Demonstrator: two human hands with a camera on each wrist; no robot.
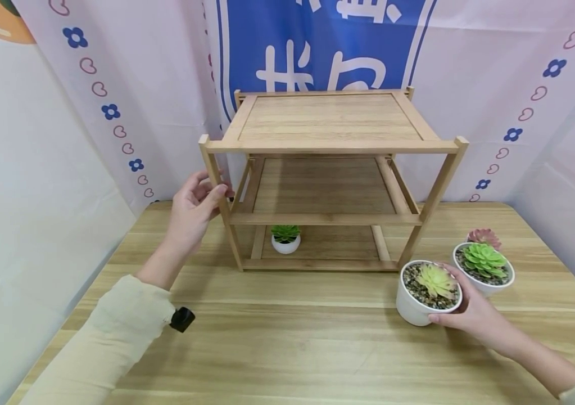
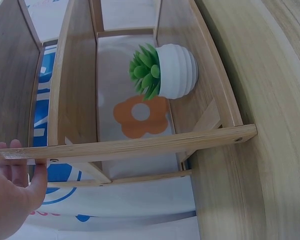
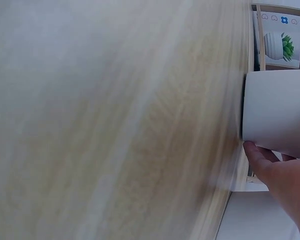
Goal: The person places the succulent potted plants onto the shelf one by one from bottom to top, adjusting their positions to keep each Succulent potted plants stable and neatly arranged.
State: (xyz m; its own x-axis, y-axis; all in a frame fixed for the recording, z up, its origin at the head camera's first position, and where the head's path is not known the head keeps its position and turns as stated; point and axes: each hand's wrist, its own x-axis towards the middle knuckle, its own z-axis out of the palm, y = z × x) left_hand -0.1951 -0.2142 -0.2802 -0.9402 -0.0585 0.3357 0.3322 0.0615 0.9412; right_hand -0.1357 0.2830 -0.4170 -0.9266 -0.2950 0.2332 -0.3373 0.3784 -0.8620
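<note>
A three-tier wooden shelf rack stands at the back of the table. My left hand holds its front left post, thumb on the near side, fingers partly hidden behind; the left wrist view shows the same post at the fingertips. To the right of the rack, my right hand grips a white pot with a pale yellow-green succulent in pebbles. In the right wrist view this pot hides part of the rack. A small white pot with a green succulent sits on the bottom tier, left of centre.
Behind my right hand stands another white pot with a bright green succulent. A pink succulent shows behind that, its pot mostly hidden. A printed curtain hangs behind the wooden table.
</note>
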